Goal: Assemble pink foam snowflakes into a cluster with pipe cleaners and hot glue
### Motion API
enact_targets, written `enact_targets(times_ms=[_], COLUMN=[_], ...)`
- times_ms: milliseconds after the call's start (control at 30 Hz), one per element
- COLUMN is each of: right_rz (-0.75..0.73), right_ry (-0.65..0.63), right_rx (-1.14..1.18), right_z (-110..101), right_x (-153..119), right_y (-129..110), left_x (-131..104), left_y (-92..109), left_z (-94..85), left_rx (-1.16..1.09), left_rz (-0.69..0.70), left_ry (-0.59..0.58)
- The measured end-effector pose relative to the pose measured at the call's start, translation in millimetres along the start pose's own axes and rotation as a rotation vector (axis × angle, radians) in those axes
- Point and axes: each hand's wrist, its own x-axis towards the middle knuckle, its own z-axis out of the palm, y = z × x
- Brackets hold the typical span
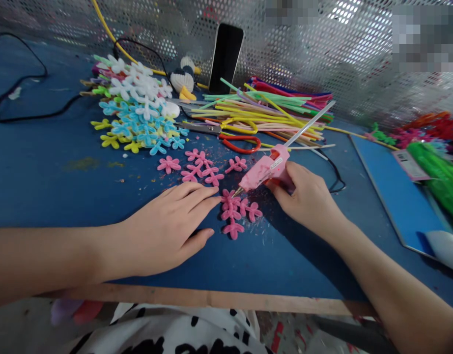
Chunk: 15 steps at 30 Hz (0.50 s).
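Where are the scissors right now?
Upper middle of the head view, the scissors lie at the near edge of the coloured stems, blades toward the blue flowers on the left.

From where I'm standing, one flower cluster lies mid-table, with smaller flowers just behind it. The big flower heap sits farther back, to the left. Scissors lie between that heap and the pipe cleaners, their handles at the bundle's front. Behind, a phone leans before the perforated panel; off right lies a flat board.
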Motion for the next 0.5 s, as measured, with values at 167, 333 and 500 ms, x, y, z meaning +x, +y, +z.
enact_targets(times_ms=[167, 333, 500], right_rz=[0.006, 0.015, 0.032], right_ry=[0.000, 0.007, 0.000], right_rx=[-0.006, -0.004, 0.002], right_z=[-0.2, -0.8, -4.1], right_x=[0.3, 0.0, 0.8], right_y=[-0.1, -0.1, -2.5], left_x=[0.0, -0.1, -0.5], left_y=[-0.5, -0.8, -0.4], left_z=[-0.3, 0.0, -0.2], left_rx=[0.003, 0.005, 0.011], left_rz=[-0.001, 0.004, 0.003], left_ry=[-0.005, -0.005, -0.005])
